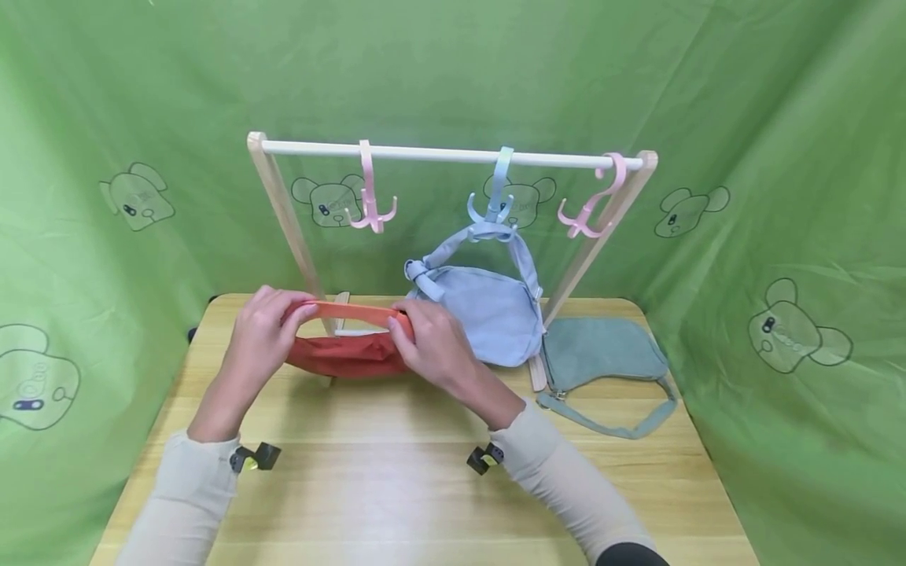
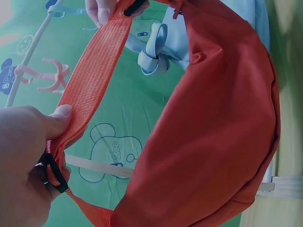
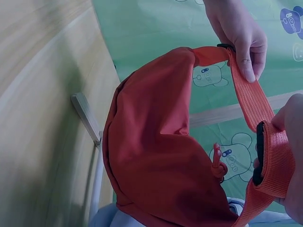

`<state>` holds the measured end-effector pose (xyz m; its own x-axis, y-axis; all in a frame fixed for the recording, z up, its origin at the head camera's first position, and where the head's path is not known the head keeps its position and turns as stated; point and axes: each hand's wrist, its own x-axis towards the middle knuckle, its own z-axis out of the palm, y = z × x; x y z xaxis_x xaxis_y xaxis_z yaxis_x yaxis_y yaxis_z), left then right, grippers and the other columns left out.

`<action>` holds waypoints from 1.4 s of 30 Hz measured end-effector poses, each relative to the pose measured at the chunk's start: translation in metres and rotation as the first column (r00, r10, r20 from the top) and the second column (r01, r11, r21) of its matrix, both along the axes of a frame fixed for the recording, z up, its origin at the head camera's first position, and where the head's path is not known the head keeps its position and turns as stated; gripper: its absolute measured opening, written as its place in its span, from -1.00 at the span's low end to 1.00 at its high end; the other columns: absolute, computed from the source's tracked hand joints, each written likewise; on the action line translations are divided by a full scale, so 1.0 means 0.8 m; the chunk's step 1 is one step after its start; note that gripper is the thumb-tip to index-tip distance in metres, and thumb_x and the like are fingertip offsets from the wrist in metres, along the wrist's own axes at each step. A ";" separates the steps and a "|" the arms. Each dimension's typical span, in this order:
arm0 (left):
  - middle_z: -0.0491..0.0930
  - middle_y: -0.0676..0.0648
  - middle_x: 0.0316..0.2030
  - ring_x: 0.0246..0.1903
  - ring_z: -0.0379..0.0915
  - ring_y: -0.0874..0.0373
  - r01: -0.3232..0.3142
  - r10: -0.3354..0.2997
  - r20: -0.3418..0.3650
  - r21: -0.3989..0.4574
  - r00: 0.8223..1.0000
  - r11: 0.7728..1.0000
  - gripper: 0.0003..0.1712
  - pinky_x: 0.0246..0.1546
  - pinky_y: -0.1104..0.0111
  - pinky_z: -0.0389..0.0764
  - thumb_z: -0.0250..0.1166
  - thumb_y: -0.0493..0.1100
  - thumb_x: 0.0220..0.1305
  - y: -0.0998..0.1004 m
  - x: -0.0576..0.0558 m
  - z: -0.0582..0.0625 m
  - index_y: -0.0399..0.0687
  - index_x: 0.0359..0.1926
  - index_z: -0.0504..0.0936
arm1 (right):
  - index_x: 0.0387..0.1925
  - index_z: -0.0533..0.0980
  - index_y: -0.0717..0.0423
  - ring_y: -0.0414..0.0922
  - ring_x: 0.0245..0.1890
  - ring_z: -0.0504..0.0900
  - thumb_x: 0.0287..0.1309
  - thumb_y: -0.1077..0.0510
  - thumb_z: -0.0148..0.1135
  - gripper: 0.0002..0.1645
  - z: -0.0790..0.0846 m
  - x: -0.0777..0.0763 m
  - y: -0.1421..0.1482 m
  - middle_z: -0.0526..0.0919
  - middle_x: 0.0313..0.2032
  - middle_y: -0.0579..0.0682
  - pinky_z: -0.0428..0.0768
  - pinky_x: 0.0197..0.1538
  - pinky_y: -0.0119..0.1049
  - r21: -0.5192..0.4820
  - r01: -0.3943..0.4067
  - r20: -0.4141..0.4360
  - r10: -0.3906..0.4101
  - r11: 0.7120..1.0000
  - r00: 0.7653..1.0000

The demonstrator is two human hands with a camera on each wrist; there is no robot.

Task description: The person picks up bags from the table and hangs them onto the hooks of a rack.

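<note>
1. One left hand and one right hand are pinching an orange strap, each near one end.
2. Its red bag is hanging below, over the table, in front of the rack.
3. A blue bag is hanging on a hook.

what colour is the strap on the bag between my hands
The strap is orange, on a red bag; it shows best in the left wrist view.

The red bag has an orange strap; its buckle seems black; green cloth shows animal outlines.
</note>
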<state>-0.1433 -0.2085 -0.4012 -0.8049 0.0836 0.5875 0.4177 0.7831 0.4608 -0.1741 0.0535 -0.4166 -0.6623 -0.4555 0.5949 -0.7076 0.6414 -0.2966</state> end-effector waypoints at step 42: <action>0.76 -0.27 -0.37 -0.33 0.45 -0.10 0.094 -0.094 -0.140 -0.012 0.986 0.996 -0.85 -0.27 0.23 0.35 0.41 -0.30 0.31 0.002 -0.031 0.039 -0.35 -0.19 0.76 | -0.11 0.66 0.18 -0.05 -0.32 0.69 0.37 0.10 0.22 -0.75 0.048 -0.021 0.008 0.77 -0.24 0.06 0.71 -0.26 -0.20 -0.064 0.010 -0.048 -0.014 0.998 0.999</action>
